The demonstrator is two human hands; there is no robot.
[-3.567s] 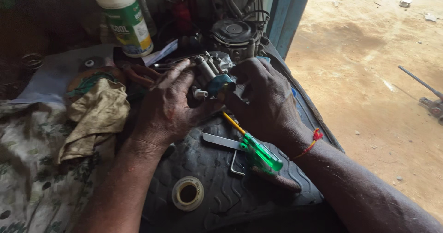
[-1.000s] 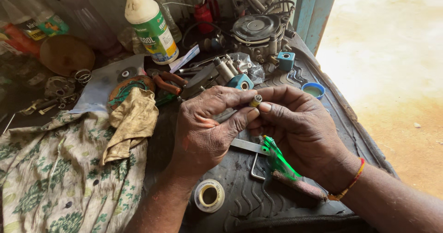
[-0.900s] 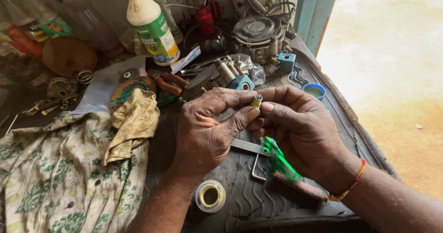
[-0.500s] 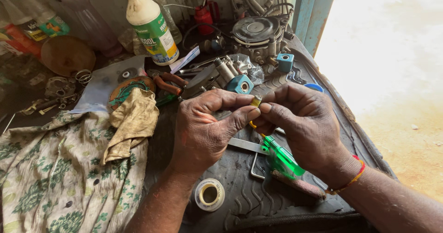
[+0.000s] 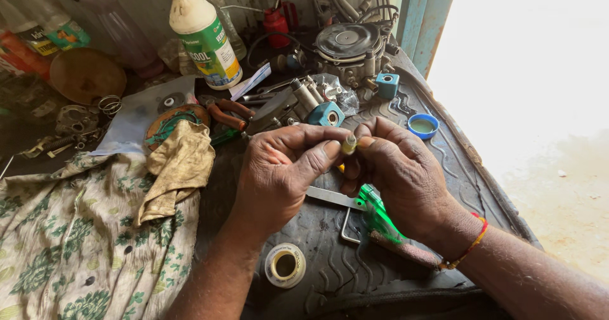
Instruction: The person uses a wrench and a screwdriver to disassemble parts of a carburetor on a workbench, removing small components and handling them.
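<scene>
Both hands' grip [image 5: 347, 147] on small brass part [image 5: 349, 145]

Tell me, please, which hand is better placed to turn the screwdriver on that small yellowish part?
Probably the right hand: the green-handled screwdriver already lies in its palm, while the left hand pinches the small yellowish part steady.

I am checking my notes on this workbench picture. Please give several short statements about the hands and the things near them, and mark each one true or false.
1. Both hands pinch one small yellowish part between their fingertips. True.
2. The right hand also holds a green-handled screwdriver. True.
3. The roll of tape lies on the flowered cloth. False: it lies on the dark ribbed rubber, below the left hand.
4. The white bottle lies on its side. False: it stands upright behind the hands.
5. A small blue cap lies right of the hands. True.
</scene>
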